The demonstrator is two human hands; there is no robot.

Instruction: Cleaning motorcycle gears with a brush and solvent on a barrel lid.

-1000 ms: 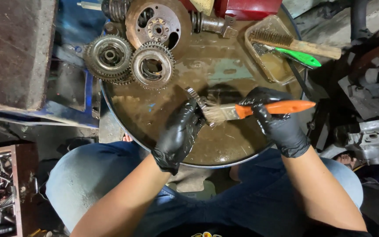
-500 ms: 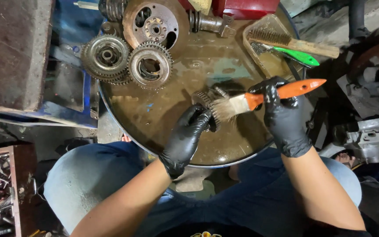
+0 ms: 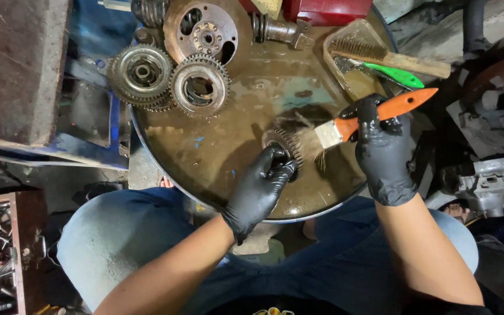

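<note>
A small gear [image 3: 281,146] is held on edge in the oily pan [image 3: 217,151] by the left hand [image 3: 261,186], the gloved fingers closed around its lower rim; the teeth at the top are left bare. A brush [image 3: 345,128] with an orange handle is gripped in the right hand [image 3: 383,151], fist closed about the handle near the ferrule; the bristles are laid against the gear's upper right teeth, touching them.

The pan is set between the knees, and its floor is covered with a brown film (whether that is solvent or old oil cannot be told). At its far rim two larger gears [image 3: 170,79] are laid flat, side by side and touching; a flanged disc [image 3: 205,35] is lodged just behind them. In a tray [image 3: 336,52] at the right rim a wire brush [image 3: 392,55] and a green-handled tool [image 3: 392,74] are kept, well apart from the hands.

For the brushing to be done well, the gear should probably be turned a little at a time by the left fingers, so that each tooth is brought under the bristles; the strokes are best run along the tooth gaps rather than across them; the grip should be kept low, clear of the bristles, since the gloves look slick and the gear could be dropped.
</note>
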